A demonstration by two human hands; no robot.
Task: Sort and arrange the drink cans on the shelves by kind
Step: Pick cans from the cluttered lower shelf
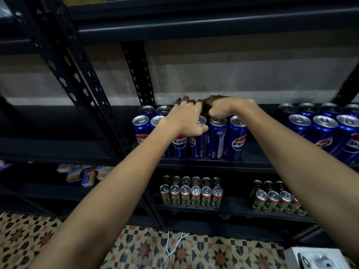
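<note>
A cluster of blue Pepsi cans (217, 138) stands in two rows on the middle black shelf (213, 164). My left hand (184, 119) lies over their tops. Its fingers curl down behind the back row and its thumb presses a front can's rim. Beside it, my right hand (219, 107) is curled over a back-row Pepsi can, which it mostly hides. A second group of Pepsi cans (322, 131) stands at the right of the same shelf. On the shelf below are two groups of green and red Milo cans (191, 197), (275, 202).
Perforated black uprights (85, 84) frame the shelving, with another shelf board overhead. Small boxes (81, 173) lie on the lower left shelf. A white cable (172, 249) trails over the patterned tile floor, and a white box (318, 259) sits at the bottom right.
</note>
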